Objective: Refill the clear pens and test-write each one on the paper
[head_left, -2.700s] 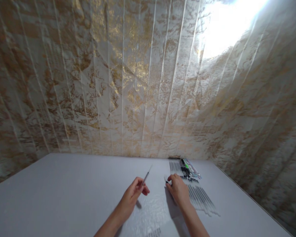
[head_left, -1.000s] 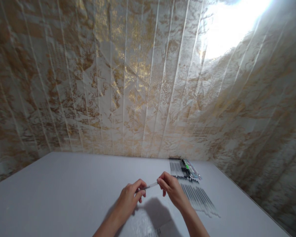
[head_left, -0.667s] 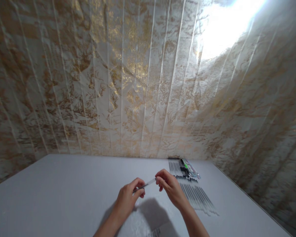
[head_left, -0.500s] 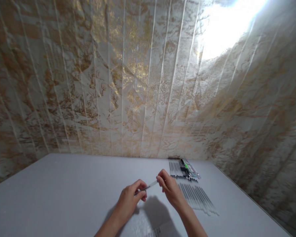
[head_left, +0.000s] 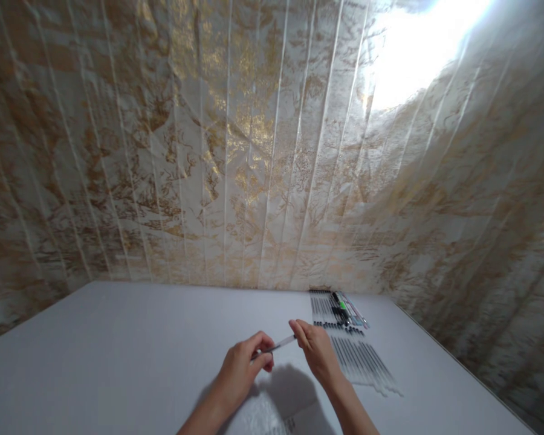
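Between my two hands, above the front middle of the table, a slim pen with a clear barrel and a dark core tilts up to the right. My left hand pinches its lower left part between thumb and fingers. At the upper right end, my right hand has its fingers closed round the pen, hiding that tip. Beyond my right hand lies a row of similar clear, dark-cored pen barrels, side by side. Several small black caps line up just behind them.
Farther back are another row of thin pen parts and a group of black, green and pastel pens. A clear plastic bag lies at the front of the white table. Patterned, shiny sheeting hangs behind.
Both hands have shifted slightly right with the pen. My right hand has turned and moved a little lower, its fingers now more closed over the pen's end.
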`<state>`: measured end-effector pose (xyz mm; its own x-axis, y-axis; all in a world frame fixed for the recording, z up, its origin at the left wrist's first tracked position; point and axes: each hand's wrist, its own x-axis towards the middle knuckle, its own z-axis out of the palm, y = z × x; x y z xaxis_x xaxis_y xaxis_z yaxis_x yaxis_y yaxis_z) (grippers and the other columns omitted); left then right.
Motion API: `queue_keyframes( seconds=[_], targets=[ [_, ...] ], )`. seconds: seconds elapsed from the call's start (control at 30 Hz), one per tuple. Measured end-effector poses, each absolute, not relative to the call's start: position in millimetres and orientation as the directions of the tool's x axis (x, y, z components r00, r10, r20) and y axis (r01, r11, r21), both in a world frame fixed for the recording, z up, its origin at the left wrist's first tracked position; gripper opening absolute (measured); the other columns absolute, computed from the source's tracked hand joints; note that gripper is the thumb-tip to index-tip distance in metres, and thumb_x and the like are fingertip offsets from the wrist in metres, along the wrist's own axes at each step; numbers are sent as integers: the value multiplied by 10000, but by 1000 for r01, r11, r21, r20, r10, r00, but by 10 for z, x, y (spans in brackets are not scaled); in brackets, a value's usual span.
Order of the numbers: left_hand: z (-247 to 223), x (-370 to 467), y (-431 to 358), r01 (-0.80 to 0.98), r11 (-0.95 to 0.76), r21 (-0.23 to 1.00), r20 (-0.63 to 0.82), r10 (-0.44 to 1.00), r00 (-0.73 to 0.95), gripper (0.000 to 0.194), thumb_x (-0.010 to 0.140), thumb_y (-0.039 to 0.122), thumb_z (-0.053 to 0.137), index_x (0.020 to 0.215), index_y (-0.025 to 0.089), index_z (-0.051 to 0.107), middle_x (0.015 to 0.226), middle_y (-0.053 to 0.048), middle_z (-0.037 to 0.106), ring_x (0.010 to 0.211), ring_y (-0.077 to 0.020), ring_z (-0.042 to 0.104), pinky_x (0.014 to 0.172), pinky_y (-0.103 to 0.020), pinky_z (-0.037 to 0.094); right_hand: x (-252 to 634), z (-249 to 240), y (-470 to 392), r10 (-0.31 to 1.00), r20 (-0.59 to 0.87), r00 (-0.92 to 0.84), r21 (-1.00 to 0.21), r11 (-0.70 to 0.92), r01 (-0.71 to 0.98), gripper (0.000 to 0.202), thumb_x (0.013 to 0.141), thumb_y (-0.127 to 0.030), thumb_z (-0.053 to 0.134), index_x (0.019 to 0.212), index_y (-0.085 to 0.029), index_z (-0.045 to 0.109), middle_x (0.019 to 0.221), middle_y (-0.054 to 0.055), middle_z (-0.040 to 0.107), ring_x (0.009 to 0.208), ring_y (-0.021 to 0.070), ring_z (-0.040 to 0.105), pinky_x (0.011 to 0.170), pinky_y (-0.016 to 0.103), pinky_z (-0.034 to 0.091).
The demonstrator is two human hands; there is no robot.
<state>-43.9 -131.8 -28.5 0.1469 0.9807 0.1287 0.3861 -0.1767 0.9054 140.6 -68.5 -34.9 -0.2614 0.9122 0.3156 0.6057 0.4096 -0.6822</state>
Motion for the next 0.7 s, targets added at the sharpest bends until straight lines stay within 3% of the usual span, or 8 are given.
queue_keyframes(
  seconds=[0.13,0.27,0.37,0.5,0.7],
  targets=[
    [-263,-457,-1295,449,-177,876,146,984,102,118,749,206,496,800,235,598,693,42,686,712,-151,625,732,-235,406,1457,-310,-695,922,256,-292,-726,383,571,582,953,-554,230,500,-220,379,461,-30,410,465,134,427,525,250,303],
    [-225,-503,-1286,448,-173,877,135,984,115,125,768,223,479,807,236,597,707,42,691,719,-147,634,740,-228,408,1523,-234,-721,881,232,-412,-756,430,493,390,949,-510,348,722,-218,472,622,-35,510,578,136,491,543,216,365],
    [-207,-534,-1296,421,-175,890,121,981,152,135,798,252,474,829,229,603,713,34,691,726,-152,637,754,-237,410,1526,-212,-737,853,240,-464,-771,458,443,321,944,-484,390,757,-229,441,650,-49,453,607,136,463,562,217,385],
    [-227,-609,-1283,322,-174,931,79,955,287,216,860,351,446,875,200,600,741,4,694,746,-160,647,762,-257,438,1526,-165,-759,826,251,-505,-794,474,381,322,950,-474,386,743,-230,420,656,-50,424,616,137,454,591,231,399],
    [-254,-744,-1243,202,-93,975,-18,872,489,406,902,502,379,938,159,594,673,3,646,608,-143,647,643,-259,452,1589,-66,-798,794,222,-566,-818,468,335,223,915,-423,495,834,-217,478,764,-16,526,708,150,547,657,245,431]
  ],
)
